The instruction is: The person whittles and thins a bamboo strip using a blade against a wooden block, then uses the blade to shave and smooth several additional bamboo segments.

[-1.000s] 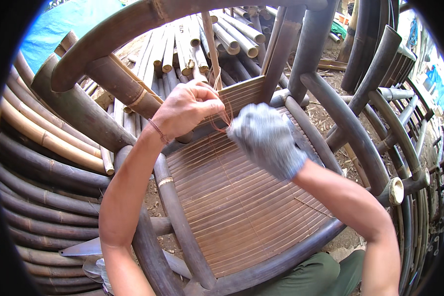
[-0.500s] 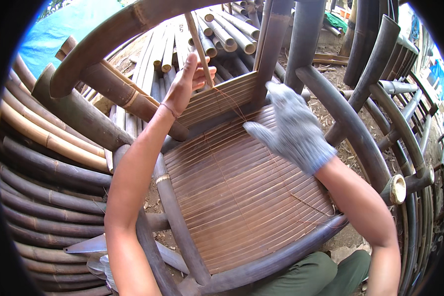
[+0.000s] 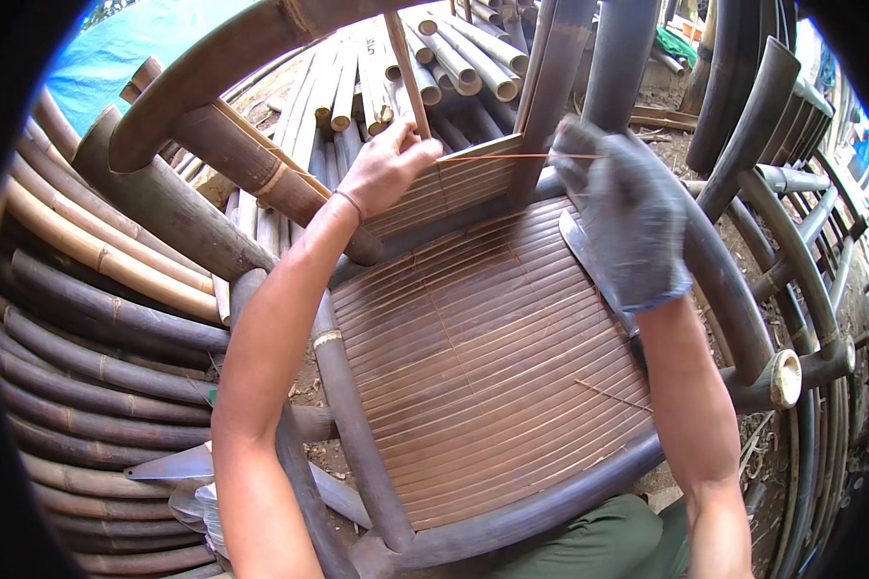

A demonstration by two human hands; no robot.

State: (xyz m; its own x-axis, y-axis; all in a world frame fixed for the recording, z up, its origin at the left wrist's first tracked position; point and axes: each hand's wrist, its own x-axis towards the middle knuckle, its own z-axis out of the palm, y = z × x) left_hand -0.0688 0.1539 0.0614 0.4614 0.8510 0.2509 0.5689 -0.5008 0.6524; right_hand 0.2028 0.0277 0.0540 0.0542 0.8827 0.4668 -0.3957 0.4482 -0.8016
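A bamboo chair fills the middle, with a slatted seat and a slatted back panel. My bare left hand, a thin band at its wrist, is closed at the panel's top edge beside an upright bamboo strip. Its thumb presses where a thin reddish cord begins. My right hand, in a grey knit glove, grips the cord's other part and holds it taut, level above the panel; the glove is blurred. Under the right forearm a knife lies on the seat, its handle partly hidden.
Dark bent bamboo poles are stacked at the left, near a saw blade. Cut bamboo poles lie beyond the chair. Another bamboo frame stands at the right. A loose thin strip rests on the seat.
My right hand has moved right, drawing the formerly slack cord taut. The left hand has lowered and closed at the panel's edge. The knife on the seat has come into sight.
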